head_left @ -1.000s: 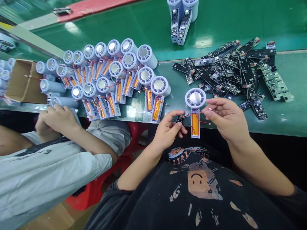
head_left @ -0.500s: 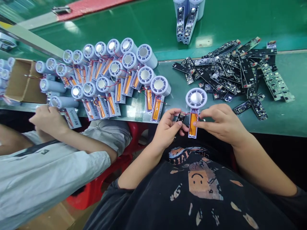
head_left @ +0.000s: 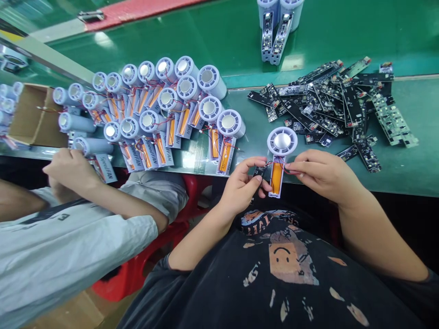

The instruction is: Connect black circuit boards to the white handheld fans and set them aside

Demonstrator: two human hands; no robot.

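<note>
A lavender handheld fan (head_left: 281,141) lies at the table's front edge, its round head away from me and its handle toward me. An orange battery cell (head_left: 276,177) shows in the open handle. My left hand (head_left: 244,182) is closed on a small black circuit board (head_left: 259,171) just left of the handle; its fingertips come near the handle's side. To the right of the handle, my right hand (head_left: 318,173) pinches thin red wires (head_left: 291,171) between thumb and forefinger. The wires' far ends are partly hidden by my fingers.
Many similar fans (head_left: 185,87) stand in rows on the left. A pile of black circuit boards (head_left: 325,100) lies to the right. Two fans with boards fitted (head_left: 277,36) stand at the back. A co-worker's hands (head_left: 72,171) and a cardboard box (head_left: 37,114) are at far left.
My right hand has shifted slightly right, its forefinger off the battery, and now pinches the red wires. The board in my left hand has tilted a little. The view has moved slightly.
</note>
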